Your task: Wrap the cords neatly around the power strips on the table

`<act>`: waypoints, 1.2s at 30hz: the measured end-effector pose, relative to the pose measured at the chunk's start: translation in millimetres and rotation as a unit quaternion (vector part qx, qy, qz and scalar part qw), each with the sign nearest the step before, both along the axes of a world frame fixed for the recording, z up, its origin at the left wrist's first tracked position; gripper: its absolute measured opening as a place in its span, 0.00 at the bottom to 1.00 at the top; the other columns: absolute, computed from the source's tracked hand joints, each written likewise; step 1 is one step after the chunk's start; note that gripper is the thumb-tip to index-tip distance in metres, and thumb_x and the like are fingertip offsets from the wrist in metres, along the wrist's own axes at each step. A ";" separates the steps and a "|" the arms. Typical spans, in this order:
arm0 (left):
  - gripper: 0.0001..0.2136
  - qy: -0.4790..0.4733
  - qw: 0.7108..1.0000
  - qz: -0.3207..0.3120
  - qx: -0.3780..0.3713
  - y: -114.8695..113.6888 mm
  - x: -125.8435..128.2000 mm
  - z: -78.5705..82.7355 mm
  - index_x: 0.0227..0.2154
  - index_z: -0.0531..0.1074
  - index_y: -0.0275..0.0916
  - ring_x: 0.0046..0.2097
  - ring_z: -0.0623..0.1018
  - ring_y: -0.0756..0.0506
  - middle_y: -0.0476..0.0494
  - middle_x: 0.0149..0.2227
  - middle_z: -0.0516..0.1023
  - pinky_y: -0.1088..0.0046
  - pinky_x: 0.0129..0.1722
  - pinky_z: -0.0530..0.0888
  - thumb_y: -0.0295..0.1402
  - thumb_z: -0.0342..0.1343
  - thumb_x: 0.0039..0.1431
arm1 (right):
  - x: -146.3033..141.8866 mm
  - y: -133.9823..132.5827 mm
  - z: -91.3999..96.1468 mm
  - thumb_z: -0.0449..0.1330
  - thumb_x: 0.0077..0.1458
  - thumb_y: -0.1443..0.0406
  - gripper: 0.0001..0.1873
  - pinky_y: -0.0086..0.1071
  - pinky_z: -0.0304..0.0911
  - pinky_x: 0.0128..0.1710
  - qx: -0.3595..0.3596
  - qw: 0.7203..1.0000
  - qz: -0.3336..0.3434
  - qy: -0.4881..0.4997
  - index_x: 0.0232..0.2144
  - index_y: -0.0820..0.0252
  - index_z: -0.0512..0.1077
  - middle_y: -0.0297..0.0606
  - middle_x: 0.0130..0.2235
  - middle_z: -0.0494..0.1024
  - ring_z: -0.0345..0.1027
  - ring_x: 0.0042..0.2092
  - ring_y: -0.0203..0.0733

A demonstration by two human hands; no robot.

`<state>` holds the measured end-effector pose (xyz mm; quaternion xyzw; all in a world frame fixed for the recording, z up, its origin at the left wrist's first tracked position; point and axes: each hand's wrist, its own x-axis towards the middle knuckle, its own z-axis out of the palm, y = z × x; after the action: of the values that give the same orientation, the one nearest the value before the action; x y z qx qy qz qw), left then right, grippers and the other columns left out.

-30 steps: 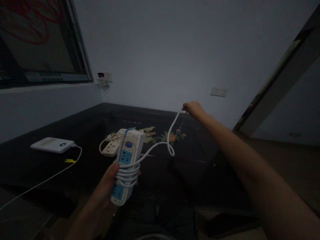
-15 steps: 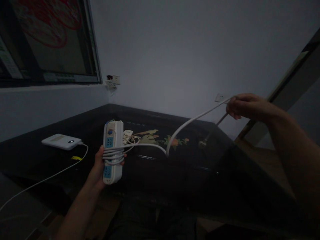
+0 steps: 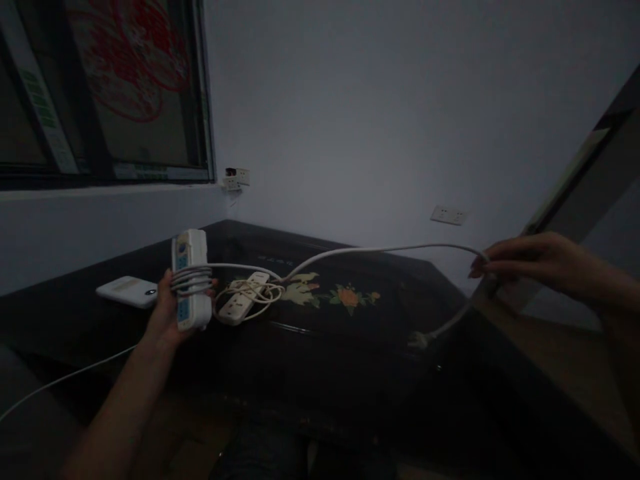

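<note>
My left hand point(image 3: 165, 310) grips the half-wrapped power strip point(image 3: 190, 280), my right hand point(image 3: 530, 263) pinches its cord point(image 3: 380, 251) pulled out sideways; next wrap needs that slack brought back.

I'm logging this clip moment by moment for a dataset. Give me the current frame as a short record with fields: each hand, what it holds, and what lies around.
left hand: fingers closed around a white power strip, held upright above the dark table
power strip: several turns of its white cord wrapped round its middle
right hand: fingers pinch the cord, drawn out to the right
plug: hangs at the cord's free end, below the right hand
nearby: second power strip with looped cord and white power bank on the table; wall socket
</note>
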<state>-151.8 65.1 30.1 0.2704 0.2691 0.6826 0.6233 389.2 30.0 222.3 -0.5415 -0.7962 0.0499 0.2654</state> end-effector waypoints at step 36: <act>0.27 0.025 0.996 0.079 -0.018 3.1 -64.7 -2.8 0.46 0.66 0.37 0.25 0.73 0.53 0.47 0.30 0.78 0.78 0.28 0.75 0.45 0.24 0.67 | -39.1 81.6 -81.8 0.55 0.53 0.58 0.12 0.29 0.57 0.26 -0.013 0.991 0.019 -0.132 0.28 0.59 0.74 0.36 0.22 0.76 0.69 0.25 0.39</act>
<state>-216.5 68.3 27.2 0.2538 0.3172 0.7176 0.5657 350.1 111.7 140.4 -0.5311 -0.8339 -0.0067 0.1498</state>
